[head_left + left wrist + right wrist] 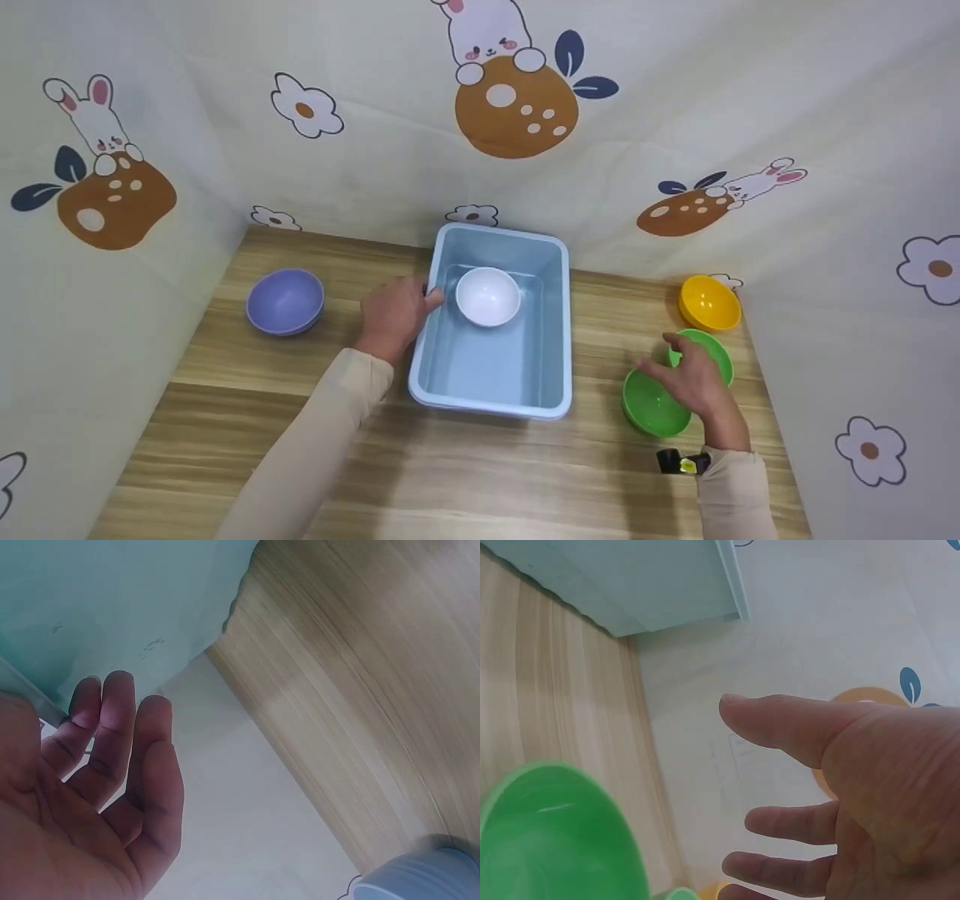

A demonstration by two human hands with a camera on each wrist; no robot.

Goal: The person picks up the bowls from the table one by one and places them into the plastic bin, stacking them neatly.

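A light blue plastic basin (480, 409) stands mid-table with a white bowl (488, 297) inside. My left hand (399, 315) is at the basin's left side, its thumb over the rim and its curled fingers outside. In the left wrist view the fingers (154, 765) bend beneath the rim. My right hand (694, 379) hovers over two green bowls (651, 409), thumb and fingers spread apart with nothing between them. The right wrist view has one green bowl (562, 840) below and beside this hand (885, 787).
A purple bowl (286, 301) sits left of the basin. At the far right, a yellow bowl (709, 303) stands behind the green ones. Printed cloth walls (375, 172) border the wooden table (487, 480) at the back and both sides.
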